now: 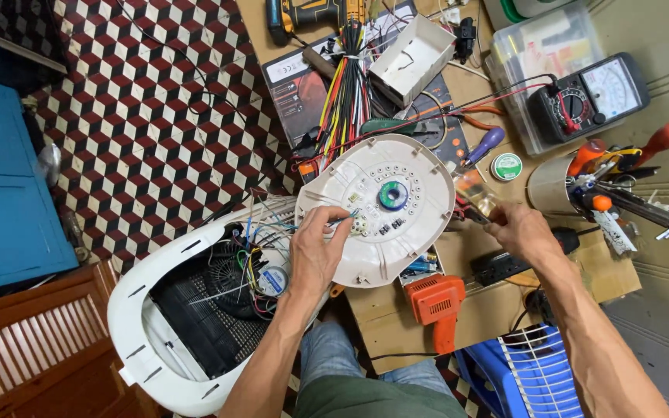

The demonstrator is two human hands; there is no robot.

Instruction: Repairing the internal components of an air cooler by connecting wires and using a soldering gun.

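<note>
My left hand (315,251) pinches a thin blue wire (340,221) against a round white plastic cover (412,232) that lies face-up on the bench, beside small parts near its middle. A green solder spool (393,195) sits at the cover's centre. My right hand (522,230) grips a tool with a translucent yellowish handle (475,191) at the cover's right edge; its tip is hidden. Below left, an opened white appliance housing (149,340) shows a dark grille and loose wires.
An orange power tool (437,303) lies below the cover. A multimeter (591,97) rests on a clear plastic box, with a tool-filled cup (553,184) beside it. A bundle of coloured wires (348,89), a white box (412,59) and a blue stool (522,373) surround the bench.
</note>
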